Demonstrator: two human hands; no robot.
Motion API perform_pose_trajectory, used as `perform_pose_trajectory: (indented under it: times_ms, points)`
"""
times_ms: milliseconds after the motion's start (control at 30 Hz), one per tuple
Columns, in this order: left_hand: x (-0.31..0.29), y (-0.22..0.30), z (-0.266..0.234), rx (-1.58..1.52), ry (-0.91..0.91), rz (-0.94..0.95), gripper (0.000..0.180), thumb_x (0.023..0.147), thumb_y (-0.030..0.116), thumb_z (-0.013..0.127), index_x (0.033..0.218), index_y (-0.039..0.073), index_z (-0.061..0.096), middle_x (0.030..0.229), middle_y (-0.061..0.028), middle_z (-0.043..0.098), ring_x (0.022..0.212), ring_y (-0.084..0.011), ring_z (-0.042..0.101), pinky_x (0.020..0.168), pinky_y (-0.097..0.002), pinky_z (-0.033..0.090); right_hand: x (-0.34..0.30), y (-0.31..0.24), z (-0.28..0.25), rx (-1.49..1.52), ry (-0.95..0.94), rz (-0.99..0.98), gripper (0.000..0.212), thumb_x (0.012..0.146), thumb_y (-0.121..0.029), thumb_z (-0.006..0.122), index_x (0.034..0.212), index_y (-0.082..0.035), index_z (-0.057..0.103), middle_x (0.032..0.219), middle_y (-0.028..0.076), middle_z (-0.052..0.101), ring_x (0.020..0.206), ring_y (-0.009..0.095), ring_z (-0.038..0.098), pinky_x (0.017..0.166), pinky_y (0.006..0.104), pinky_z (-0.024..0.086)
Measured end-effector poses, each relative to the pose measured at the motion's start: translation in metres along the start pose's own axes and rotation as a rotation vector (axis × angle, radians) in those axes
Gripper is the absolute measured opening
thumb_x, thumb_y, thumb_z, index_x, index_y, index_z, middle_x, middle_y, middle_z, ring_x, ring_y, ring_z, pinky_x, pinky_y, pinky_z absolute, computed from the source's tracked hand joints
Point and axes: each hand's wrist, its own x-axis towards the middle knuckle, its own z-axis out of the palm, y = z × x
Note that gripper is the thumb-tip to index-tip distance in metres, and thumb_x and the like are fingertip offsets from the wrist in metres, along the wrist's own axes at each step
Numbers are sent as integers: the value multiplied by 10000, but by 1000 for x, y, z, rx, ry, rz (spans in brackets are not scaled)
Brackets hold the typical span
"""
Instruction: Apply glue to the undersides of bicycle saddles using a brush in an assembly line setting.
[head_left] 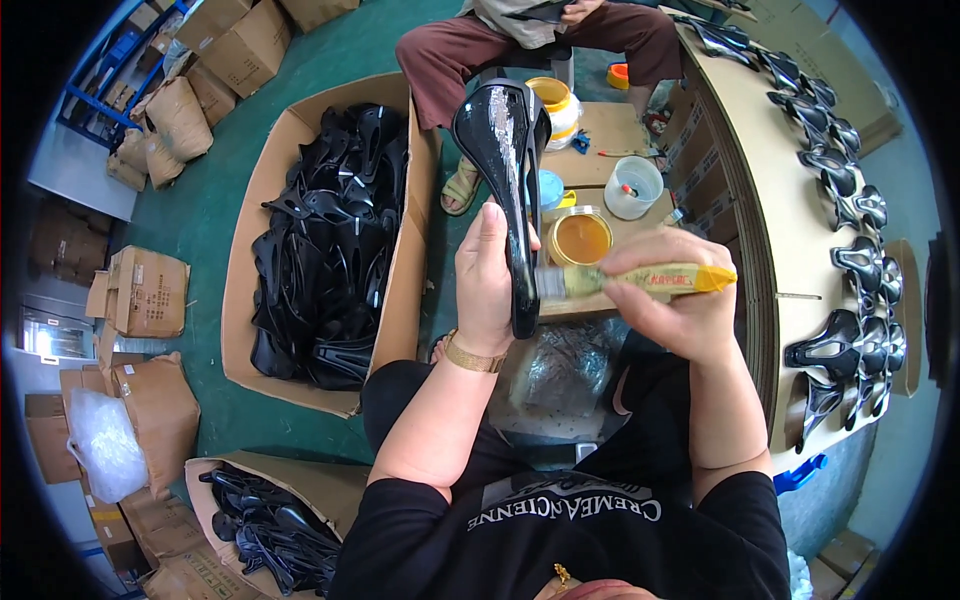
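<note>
My left hand (487,282) grips a glossy black bicycle saddle shell (503,170) by its narrow end, holding it upright with the wide end up. My right hand (672,298) holds a yellow-handled brush (640,279) sideways, with its bristles touching the shell's narrow part. Just behind the brush stands an open tin of amber glue (581,238) on a low cardboard surface.
A large open cardboard box (395,320) full of black shells stands to my left, another box (262,522) of them sits lower left. Finished shells (850,262) line a curved wooden board on the right. A seated person (540,40) is opposite. A white cup (635,188) and a yellow jar (557,102) are nearby.
</note>
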Motion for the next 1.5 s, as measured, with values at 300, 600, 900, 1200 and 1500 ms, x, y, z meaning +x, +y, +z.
perform_pose_trajectory:
  times_ms: [300, 600, 900, 1200, 1500]
  points:
    - [-5, 12, 22, -90, 15, -94, 406, 1022, 392, 353, 891, 70, 563, 718, 35, 532, 611, -20, 479, 592, -179, 403, 4, 9, 7, -57, 85, 5, 163, 699, -11, 745, 848, -15, 679, 829, 79, 692, 765, 175, 667, 722, 281, 518]
    - [2, -8, -4, -107, -75, -164, 380, 1023, 371, 359, 870, 83, 553, 693, 43, 517, 577, -11, 472, 545, -172, 391, 4, 1, -2, 113, -172, -9, 167, 671, -11, 743, 828, -26, 686, 786, 82, 683, 724, 187, 665, 681, 280, 520]
    - [7, -16, -13, -417, -78, -401, 379, 1015, 363, 383, 808, 89, 541, 669, 12, 549, 537, -50, 535, 505, -184, 444, 1, -2, 4, 165, -255, 37, 213, 659, -1, 733, 867, -3, 686, 846, 122, 700, 791, 234, 678, 746, 315, 535]
    - [3, -14, -24, -501, -173, -510, 419, 1014, 346, 382, 771, 55, 561, 626, -34, 592, 488, -96, 579, 426, -203, 467, 4, -8, 10, 212, -350, 55, 202, 668, 29, 738, 858, 4, 674, 858, 134, 703, 826, 240, 693, 763, 329, 547]
    - [2, -22, -37, -683, -344, -570, 359, 1021, 310, 376, 1010, 11, 575, 861, -84, 635, 749, -137, 648, 672, -255, 541, 37, -29, 16, 127, -551, 74, 143, 693, 14, 735, 824, -3, 682, 864, 117, 705, 835, 217, 689, 765, 306, 537]
